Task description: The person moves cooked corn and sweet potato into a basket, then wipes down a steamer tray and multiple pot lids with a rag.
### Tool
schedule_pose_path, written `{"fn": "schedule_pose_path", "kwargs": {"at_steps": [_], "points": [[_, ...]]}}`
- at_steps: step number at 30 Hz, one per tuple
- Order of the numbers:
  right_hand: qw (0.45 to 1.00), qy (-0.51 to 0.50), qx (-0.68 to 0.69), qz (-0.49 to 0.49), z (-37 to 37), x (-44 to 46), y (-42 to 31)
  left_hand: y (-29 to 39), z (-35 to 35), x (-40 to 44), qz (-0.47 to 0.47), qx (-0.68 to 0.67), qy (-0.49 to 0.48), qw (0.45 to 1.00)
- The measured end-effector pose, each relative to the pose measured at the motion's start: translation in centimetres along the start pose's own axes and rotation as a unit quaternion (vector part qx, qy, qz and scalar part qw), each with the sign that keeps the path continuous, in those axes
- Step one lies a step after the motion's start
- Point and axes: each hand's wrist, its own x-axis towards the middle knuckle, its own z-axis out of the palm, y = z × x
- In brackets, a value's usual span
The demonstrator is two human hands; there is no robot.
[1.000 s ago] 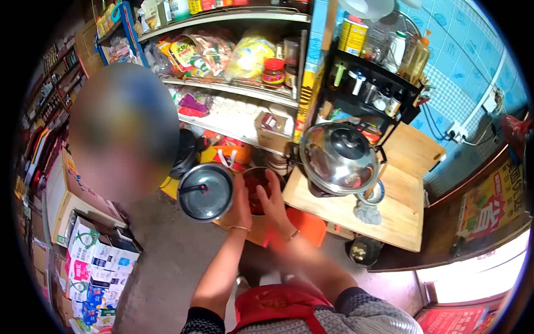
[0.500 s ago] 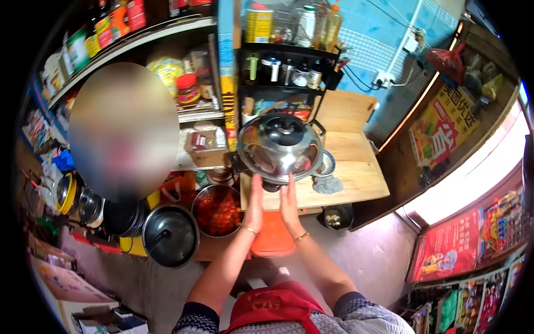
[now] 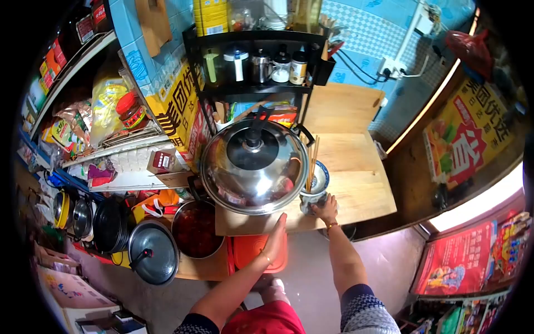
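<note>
A domed steel wok lid (image 3: 231,178) with a black knob covers the wok at the middle of the wooden table (image 3: 361,167). My left hand (image 3: 274,238) is just below the lid's near edge, its fingers stretched out flat and holding nothing. My right hand (image 3: 327,209) is at the table's front edge, its fingers on a grey cloth (image 3: 309,202). Just beyond the cloth stands a white bowl with a blue rim (image 3: 321,178). Wooden chopsticks (image 3: 314,158) rest across that bowl. The lid hides the inside of the wok.
Behind the wok stands a black rack (image 3: 250,89) with jars and bottles. To the left are a pot of red food (image 3: 198,229) and a dark lid (image 3: 153,253) with a black handle. An orange-red lid (image 3: 258,253) lies below the table edge.
My right hand has moved from in front of the wok to the grey cloth. My left hand stays near the lid. The view is closer, and the person at the left is out of sight.
</note>
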Motion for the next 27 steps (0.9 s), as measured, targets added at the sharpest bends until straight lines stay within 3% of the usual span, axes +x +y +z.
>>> {"fn": "schedule_pose_path", "kwargs": {"at_steps": [3, 4, 8, 9, 10, 11, 12, 14, 15, 17, 19, 21, 22, 23, 27], "points": [[0.985, -0.025, -0.167, -0.038, 1.8, -0.1, 0.3, -1.9, -4.6, 1.0, 0.025, 0.016, -0.002, 1.000], [0.977, 0.008, -0.204, -0.064, 1.8, -1.3, -0.4, -2.3, -5.7, 1.1, 0.031, 0.019, 0.004, 0.999], [0.985, 0.015, -0.145, -0.087, 4.2, -5.0, -1.2, -4.1, -11.4, 0.7, 0.063, 0.028, 0.052, 0.996], [0.987, -0.041, -0.136, -0.070, 4.5, -6.8, -2.8, -4.1, -13.1, 0.2, 0.087, 0.038, 0.045, 0.994], [0.980, -0.182, 0.005, -0.086, 5.4, -7.8, -4.1, -2.9, -14.3, -0.8, 0.101, 0.032, 0.066, 0.992], [0.938, -0.188, 0.264, -0.124, 7.8, -10.9, -5.1, -1.7, -15.7, -1.7, 0.086, -0.049, 0.083, 0.992], [0.912, -0.210, 0.335, -0.109, 9.8, -13.3, -7.7, -0.1, -17.2, -2.8, 0.071, -0.129, 0.095, 0.985], [0.849, -0.247, 0.465, -0.045, 12.4, -19.5, -15.1, 3.8, -20.6, -6.8, 0.052, -0.076, 0.147, 0.985], [0.811, -0.264, 0.523, 0.001, 13.0, -22.4, -19.3, 3.4, -24.2, -7.3, 0.104, -0.040, 0.157, 0.981], [0.690, -0.367, 0.623, -0.018, 18.8, -24.6, -24.0, 4.8, -30.1, -10.2, 0.185, -0.041, 0.185, 0.964], [0.603, -0.467, 0.644, 0.056, 18.1, -30.9, -32.6, 9.3, -34.3, -15.2, 0.193, -0.044, 0.205, 0.959], [0.541, -0.509, 0.669, 0.024, 18.8, -36.1, -38.6, 12.3, -39.3, -19.4, 0.181, -0.097, 0.185, 0.961], [0.529, -0.517, 0.673, 0.013, 19.2, -38.5, -41.3, 16.9, -37.1, -24.8, 0.188, -0.119, 0.227, 0.948], [0.516, -0.524, 0.678, 0.000, 19.8, -40.3, -43.7, 18.1, -39.0, -26.6, 0.280, -0.021, 0.204, 0.938], [0.495, -0.562, 0.663, 0.004, 24.6, -44.4, -50.6, 19.7, -50.1, -27.9, 0.228, -0.048, 0.276, 0.933]]}}
